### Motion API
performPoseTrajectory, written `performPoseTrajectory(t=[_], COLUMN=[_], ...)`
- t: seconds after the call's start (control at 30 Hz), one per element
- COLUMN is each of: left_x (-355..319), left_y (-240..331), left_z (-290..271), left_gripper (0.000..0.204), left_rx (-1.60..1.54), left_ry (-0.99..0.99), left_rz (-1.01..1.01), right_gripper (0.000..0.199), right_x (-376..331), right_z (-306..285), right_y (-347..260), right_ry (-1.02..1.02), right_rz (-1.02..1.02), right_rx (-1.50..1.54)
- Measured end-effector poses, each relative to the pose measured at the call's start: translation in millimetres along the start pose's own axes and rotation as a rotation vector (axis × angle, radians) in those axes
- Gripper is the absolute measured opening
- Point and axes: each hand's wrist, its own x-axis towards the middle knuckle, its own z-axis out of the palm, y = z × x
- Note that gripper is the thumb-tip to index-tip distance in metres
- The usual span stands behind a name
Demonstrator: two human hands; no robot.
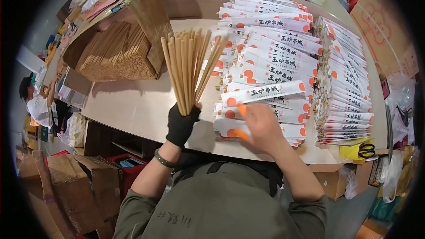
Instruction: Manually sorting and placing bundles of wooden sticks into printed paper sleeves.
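My left hand (180, 126), in a black glove, is closed round the lower ends of a bundle of wooden chopsticks (187, 73). The sticks stand up from the fist and fan apart at the top. My right hand (263, 126) wears orange covers on two fingertips, held apart from each other. It hovers over a wide pile of white paper chopstick sleeves (283, 62) with orange dots. Its upper fingertip lies at the lower edge of a tilted sleeve (265, 93) on top; whether they touch, I cannot tell. Tan stick ends poke out along the pile's left side.
An opened carton (152, 22) of stacked chopsticks (119, 53) stands at the table's left. Another sleeve stack (345, 84) lies at the right, with black-handled scissors (366, 150) by the near right edge. Cardboard boxes (71, 186) sit lower left; another person (42, 106) is far left.
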Motion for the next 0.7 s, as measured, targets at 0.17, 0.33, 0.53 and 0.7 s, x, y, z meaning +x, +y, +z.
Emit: performPoseTrajectory(t=[0.17,0.33,0.53,0.7], left_x=[-9.9,-19.9,-21.5,-22.9], left_y=[-27.9,-33.9,-28.7,-17.4], left_z=[-15.4,-24.2,-44.1,-64.8], left_gripper=[0.029,0.031,0.031,0.028], left_rx=[0.175,0.241,0.23,0.037], left_ry=[0.071,0.095,0.08,-0.138], left_rz=[-0.111,-0.073,-0.116,-0.267], right_gripper=[0.015,0.01,0.015,0.022], right_x=[-57.5,-56.2,-40.7,-16.4], right_z=[27.1,25.1,20.8,-1.0], right_y=[-5.9,-5.9,2.4,12.5], right_ry=[-0.257,-0.161,-0.09,-0.056], right_rz=[-0.188,-0.062,0.275,0.714], right_rx=[0.041,0.131,0.363,0.637])
